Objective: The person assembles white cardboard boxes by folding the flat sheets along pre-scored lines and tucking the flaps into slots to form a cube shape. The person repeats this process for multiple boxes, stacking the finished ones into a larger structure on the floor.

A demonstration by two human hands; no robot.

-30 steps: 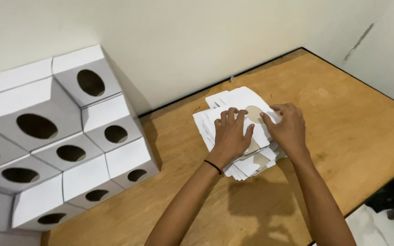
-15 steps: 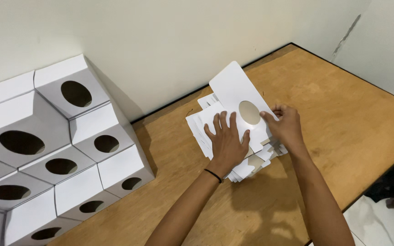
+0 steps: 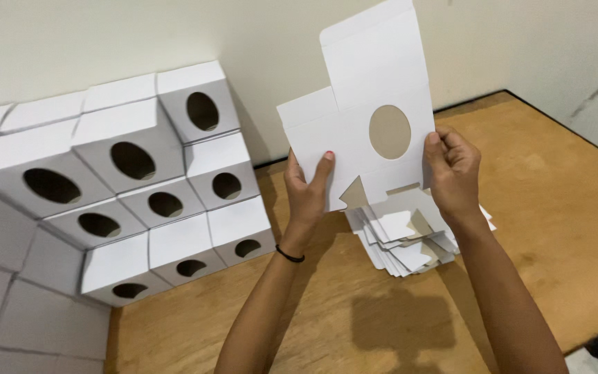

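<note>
White flat box blank point(image 3: 361, 131), oval cutout; white stacked boxes point(image 3: 140, 187) with dark oval holes; tan wooden table point(image 3: 562, 208); black wristband point(image 3: 289, 255).

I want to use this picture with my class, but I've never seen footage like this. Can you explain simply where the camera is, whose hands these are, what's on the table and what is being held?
There is no machine here. The single picture comes from a camera worn on a person's head, looking down at their own two bare hands. The left hand, with a dark band at the wrist, and the right hand each take one side edge of a flat white cardboard box blank and hold it upright, above the table. It has an oval hole cut in it. Under it, on the wooden table, lies a stack of similar flat blanks. To the left, against the wall, stands a pile of folded white boxes, each with an oval hole in one face.
</note>
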